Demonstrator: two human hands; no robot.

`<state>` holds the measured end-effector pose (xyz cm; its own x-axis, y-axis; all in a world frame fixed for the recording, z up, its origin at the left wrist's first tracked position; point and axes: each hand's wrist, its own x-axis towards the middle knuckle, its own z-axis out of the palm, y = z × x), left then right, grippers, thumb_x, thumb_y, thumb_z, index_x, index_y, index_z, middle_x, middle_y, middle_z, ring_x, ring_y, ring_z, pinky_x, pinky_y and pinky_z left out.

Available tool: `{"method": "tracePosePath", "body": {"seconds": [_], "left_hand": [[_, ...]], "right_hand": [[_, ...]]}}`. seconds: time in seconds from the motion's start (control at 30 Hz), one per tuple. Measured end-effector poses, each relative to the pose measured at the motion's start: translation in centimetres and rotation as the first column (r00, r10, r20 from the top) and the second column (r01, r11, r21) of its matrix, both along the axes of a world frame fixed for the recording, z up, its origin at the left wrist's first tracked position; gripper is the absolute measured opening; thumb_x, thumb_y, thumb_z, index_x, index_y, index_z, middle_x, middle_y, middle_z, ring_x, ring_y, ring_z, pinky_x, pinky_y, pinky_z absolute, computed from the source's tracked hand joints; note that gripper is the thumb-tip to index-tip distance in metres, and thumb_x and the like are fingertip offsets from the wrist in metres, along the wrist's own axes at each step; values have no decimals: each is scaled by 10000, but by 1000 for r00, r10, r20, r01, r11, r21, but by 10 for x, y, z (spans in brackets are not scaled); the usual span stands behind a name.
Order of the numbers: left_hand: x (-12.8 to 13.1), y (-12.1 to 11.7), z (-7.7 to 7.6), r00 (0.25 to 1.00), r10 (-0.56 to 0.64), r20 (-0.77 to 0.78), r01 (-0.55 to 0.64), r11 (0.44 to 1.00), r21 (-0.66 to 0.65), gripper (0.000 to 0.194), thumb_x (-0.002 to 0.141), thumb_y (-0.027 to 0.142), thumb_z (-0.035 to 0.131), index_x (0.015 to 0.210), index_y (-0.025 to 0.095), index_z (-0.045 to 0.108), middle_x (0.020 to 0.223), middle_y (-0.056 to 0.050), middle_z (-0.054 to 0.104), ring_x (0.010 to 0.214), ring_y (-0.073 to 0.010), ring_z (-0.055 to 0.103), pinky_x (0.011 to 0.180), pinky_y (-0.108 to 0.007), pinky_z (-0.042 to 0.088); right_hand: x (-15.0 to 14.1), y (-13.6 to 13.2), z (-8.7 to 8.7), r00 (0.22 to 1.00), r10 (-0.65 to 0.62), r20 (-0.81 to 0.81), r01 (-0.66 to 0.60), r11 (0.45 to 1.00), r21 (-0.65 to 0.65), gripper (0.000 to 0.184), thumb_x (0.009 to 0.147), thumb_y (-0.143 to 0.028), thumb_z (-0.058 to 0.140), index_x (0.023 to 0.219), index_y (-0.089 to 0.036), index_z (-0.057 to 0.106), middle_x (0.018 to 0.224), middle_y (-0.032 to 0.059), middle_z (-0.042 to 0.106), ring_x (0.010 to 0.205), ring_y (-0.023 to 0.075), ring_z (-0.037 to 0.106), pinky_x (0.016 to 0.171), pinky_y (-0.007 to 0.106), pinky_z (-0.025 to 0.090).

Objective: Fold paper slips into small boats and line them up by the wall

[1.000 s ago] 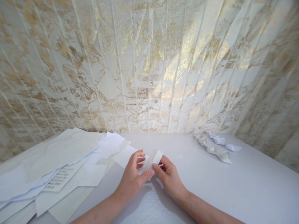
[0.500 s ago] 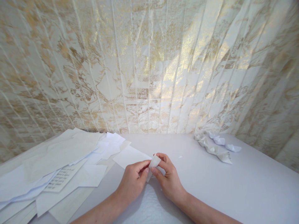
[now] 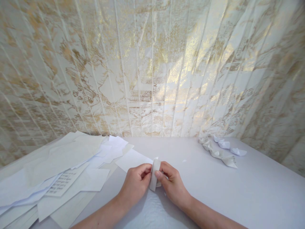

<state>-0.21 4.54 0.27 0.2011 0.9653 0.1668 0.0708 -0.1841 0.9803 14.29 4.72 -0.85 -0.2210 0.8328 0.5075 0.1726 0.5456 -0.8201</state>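
Note:
Between my two hands, just above the white table, is a small piece of folded paper (image 3: 155, 175), held nearly upright with a flat band facing me. My left hand (image 3: 137, 180) pinches its left edge between thumb and fingers. On the other side, my right hand (image 3: 170, 181) grips it, the thumb pressed on the near face and the fingers behind. The fingers partly hide the paper's folds, so its full shape cannot be made out.
Loose paper sheets (image 3: 64, 159) lie in an overlapping pile on the left, one with printed lines. Several small folded paper boats (image 3: 224, 145) stand at the back right of the table (image 3: 214, 197). A patterned curtain (image 3: 152, 70) hangs behind; a tiny paper scrap (image 3: 184, 161) lies near the middle.
The folded paper has turned from a slant to nearly upright, showing more of its band. Both hands stay on it, and my right thumb has shifted slightly along it.

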Motion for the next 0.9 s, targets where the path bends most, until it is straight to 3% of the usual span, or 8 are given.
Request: {"method": "tracePosePath", "body": {"seconds": [0.17,0.33,0.5,0.77,0.9], "left_hand": [[1,7,1,984,45,171,-13,983,-183,157,634,255,668,751,150,670,637,-41,665,564,-165,583,568,-256,441],[1,6,4,960,77,269,3,959,-283,223,564,279,735,714,136,650,639,-45,663,559,-150,589,564,-251,453],[3,4,4,956,64,285,25,955,-296,213,550,245,746,697,130,643,602,-31,651,556,-149,588,577,-257,465],[3,2,2,979,5,203,49,965,-259,91,645,184,626,720,133,614,634,-33,654,592,-169,604,645,-313,485],[3,3,-1,992,-1,129,31,973,-230,82,664,157,569,734,133,605,633,-29,645,590,-166,596,609,-294,476]], "right_hand": [[9,1,4,991,92,-95,-97,994,-45,278,827,-412,458,880,-182,605,885,62,592,803,190,563,712,313,448],[8,3,7,999,49,-6,-49,999,-23,89,730,-266,570,768,-196,610,909,49,576,825,176,546,728,288,432],[2,4,1,999,-32,17,33,997,-63,134,737,-248,534,626,-175,545,717,21,561,648,141,519,618,254,436],[-5,-1,2,982,-183,53,189,973,-134,102,695,-186,532,603,-183,488,583,-26,506,533,121,476,529,231,417],[-7,0,-1,981,-187,47,192,968,-163,92,678,-136,502,683,-202,439,547,-66,464,472,100,447,452,198,385]]}}
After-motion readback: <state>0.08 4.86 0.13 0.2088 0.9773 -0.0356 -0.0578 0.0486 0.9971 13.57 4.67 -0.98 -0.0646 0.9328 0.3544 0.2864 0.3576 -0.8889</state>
